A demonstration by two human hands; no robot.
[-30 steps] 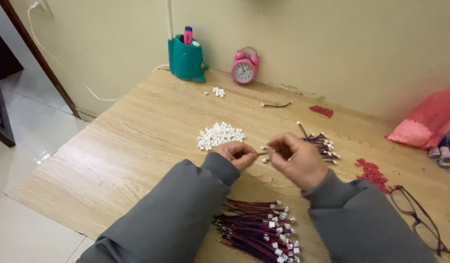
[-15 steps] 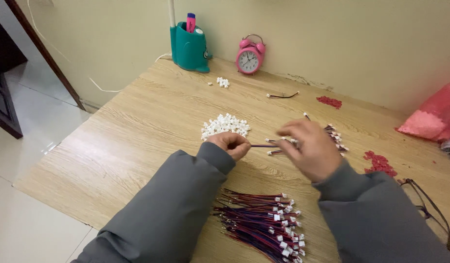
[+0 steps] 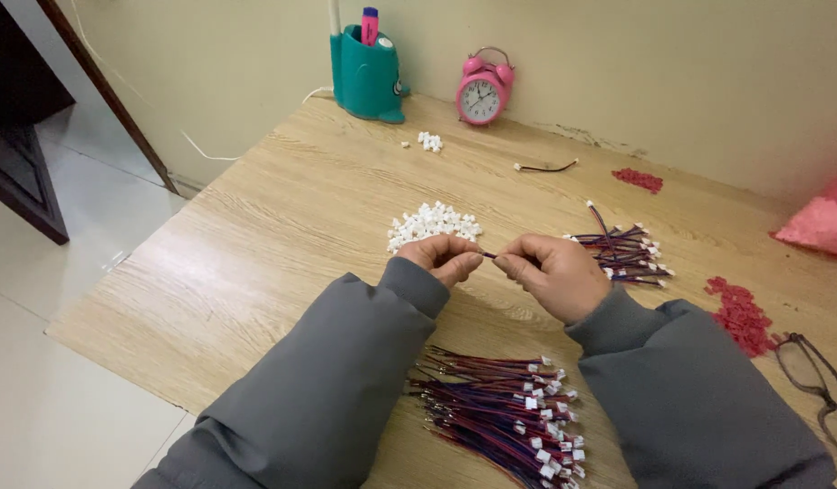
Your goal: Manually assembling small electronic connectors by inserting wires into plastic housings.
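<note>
A person in grey sleeves works at a wooden table (image 3: 283, 226), seen from above. The left hand (image 3: 444, 258) and right hand (image 3: 550, 274) meet at the centre, fingertips pinched narrowly on either end of a short thin wire (image 3: 491, 256) held just above the tabletop. Just beyond the left hand lies a pile of small white connectors (image 3: 432, 223); a small bundle of red and blue wires (image 3: 622, 249) sits beside the right hand, and a bigger bundle of wires (image 3: 505, 412) lies near the table's front edge, between the forearms.

The wire is very thin and the grip small, so it could slip from the fingertips, or a sleeve could brush the near bundle off the edge.

The fingers hide whether a connector is pinched in the left hand, and the wire's ends cannot be made out. A pair of glasses (image 3: 812, 380) and a pink bag (image 3: 822, 222) are cut off at the right.
</note>
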